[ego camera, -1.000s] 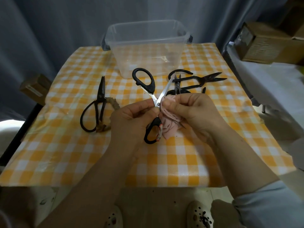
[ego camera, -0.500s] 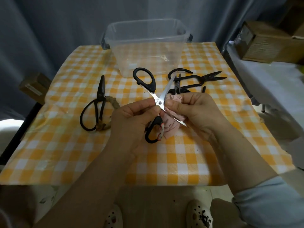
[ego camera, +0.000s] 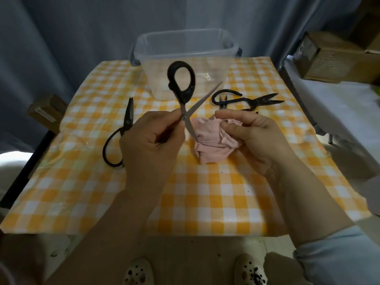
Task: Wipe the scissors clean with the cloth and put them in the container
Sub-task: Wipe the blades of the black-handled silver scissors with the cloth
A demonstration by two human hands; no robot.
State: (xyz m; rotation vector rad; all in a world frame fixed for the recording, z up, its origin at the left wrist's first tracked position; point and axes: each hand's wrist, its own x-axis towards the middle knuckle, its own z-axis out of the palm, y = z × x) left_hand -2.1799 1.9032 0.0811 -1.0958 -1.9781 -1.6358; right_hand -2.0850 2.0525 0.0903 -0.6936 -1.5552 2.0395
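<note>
Surroundings: a worktop under an orange-and-white check cover, glossy and finely ribbed. At its far edge stands the container, clear plastic, rectangular, with dark clips at both ends. Left shears, all black with a large loop handle, lie flat with their points towards the far edge. Right shears, also black, lie beyond my right hand, points to the right. Cardboard boxes sit on a surface to the right.

Obstructions: my left hand covers the scissors' lower handle and part of the left shears' loop. My right hand hides more dark metal lying behind it; I cannot tell what. The raised handle and upper blade cross in front of the container wall.

Task items: the scissors are above the worktop, blades spread. My left fingers curl round them just below the pivot. One oval black plastic handle stands up; the blades are bright steel. The lower blade's tip meets the cloth, soft, pink and bunched, gripped by my right fingers and thumb.
</note>
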